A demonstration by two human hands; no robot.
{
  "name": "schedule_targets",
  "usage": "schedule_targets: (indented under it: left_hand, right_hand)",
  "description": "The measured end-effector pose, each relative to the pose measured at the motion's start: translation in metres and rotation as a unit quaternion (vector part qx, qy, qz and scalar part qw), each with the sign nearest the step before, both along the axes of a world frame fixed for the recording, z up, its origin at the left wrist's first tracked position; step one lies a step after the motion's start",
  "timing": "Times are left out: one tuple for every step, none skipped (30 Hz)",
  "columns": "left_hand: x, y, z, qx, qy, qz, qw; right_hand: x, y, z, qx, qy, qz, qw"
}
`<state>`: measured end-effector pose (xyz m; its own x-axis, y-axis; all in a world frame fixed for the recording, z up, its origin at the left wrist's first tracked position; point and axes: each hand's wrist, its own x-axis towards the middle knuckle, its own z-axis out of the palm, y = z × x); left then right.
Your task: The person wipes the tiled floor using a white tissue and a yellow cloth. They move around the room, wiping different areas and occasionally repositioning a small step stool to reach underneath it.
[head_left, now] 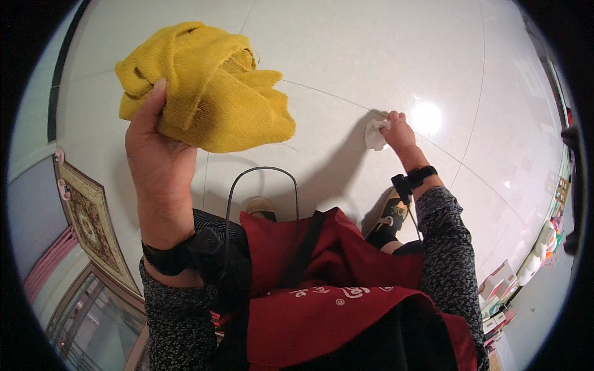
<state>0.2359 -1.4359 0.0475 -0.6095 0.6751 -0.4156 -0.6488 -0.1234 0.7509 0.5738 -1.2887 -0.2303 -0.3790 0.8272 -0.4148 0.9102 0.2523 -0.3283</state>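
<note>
A crumpled yellow cloth (229, 99) with frayed edges is bunched in my left hand (159, 157), raised at the upper left. My thumb presses on it from the near side, and the cloth hides most of the fingers. Farther right and lower, my right hand (401, 133) reaches down to the pale tiled floor (334, 37). Its fingers are closed on a small crumpled white tissue (375, 135), which seems to touch the tiles.
My shoes (388, 216) stand on the floor just below my right hand. A red apron (334, 247) covers my lap, and a thin black cable (263, 167) loops up before it. At left lies a patterned mat (90, 216); boxes (498, 281) stand at right.
</note>
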Motion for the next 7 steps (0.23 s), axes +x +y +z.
schedule_targets:
  left_hand:
    - [-0.001, 0.000, -0.001, -0.004, -0.003, -0.001, 1.000]
    - [-0.001, 0.000, -0.002, -0.003, 0.005, 0.000, 1.000]
    - [-0.002, 0.000, -0.003, -0.002, 0.013, 0.000, 1.000]
    - [-0.002, -0.001, -0.003, -0.001, 0.021, -0.001, 1.000]
    - [-0.001, -0.001, -0.004, -0.005, 0.024, -0.005, 1.000]
    - [0.000, 0.000, -0.005, -0.008, 0.027, -0.009, 1.000]
    - [0.001, 0.001, -0.005, -0.014, 0.042, -0.021, 0.999]
  right_hand:
    - [-0.002, -0.006, 0.001, 0.060, 0.004, -0.009, 0.998]
    - [-0.005, -0.011, 0.000, 0.046, 0.001, -0.003, 0.999]
    - [-0.009, -0.016, -0.001, 0.043, 0.012, 0.011, 0.999]
    - [-0.011, -0.022, -0.004, 0.039, 0.023, 0.024, 0.999]
    - [-0.013, -0.028, -0.009, 0.013, 0.027, 0.040, 0.999]
    - [-0.011, -0.033, -0.012, 0.016, 0.037, 0.053, 0.998]
    - [-0.011, -0.037, -0.015, 0.026, 0.054, 0.070, 0.996]
